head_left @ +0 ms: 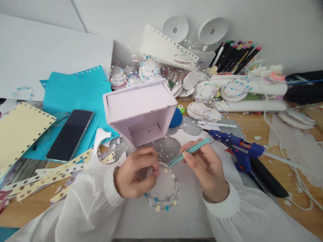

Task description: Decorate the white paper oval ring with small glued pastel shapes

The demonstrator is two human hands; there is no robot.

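My right hand (205, 166) grips a pair of teal tweezers (191, 149), their tips close to the far rim of a round white disc (164, 185). Around that disc runs a thin garland with small blue, yellow and white paper shapes. My left hand (138, 171) is closed over the disc's left side, thumb against the curled fingers; what it pinches, if anything, is hidden. Just beyond both hands stands a pale lilac open box (141, 101), tilted towards me. White paper (186, 211) lies under the disc.
On the right lies a blue glue gun (239, 148) with its cable. A phone (70, 134) rests on blue sheets (75, 90) at left, near punched strips (52, 178). Behind are several decorated discs (234, 89), markers (234, 55) and a two-headed white lamp (175, 29).
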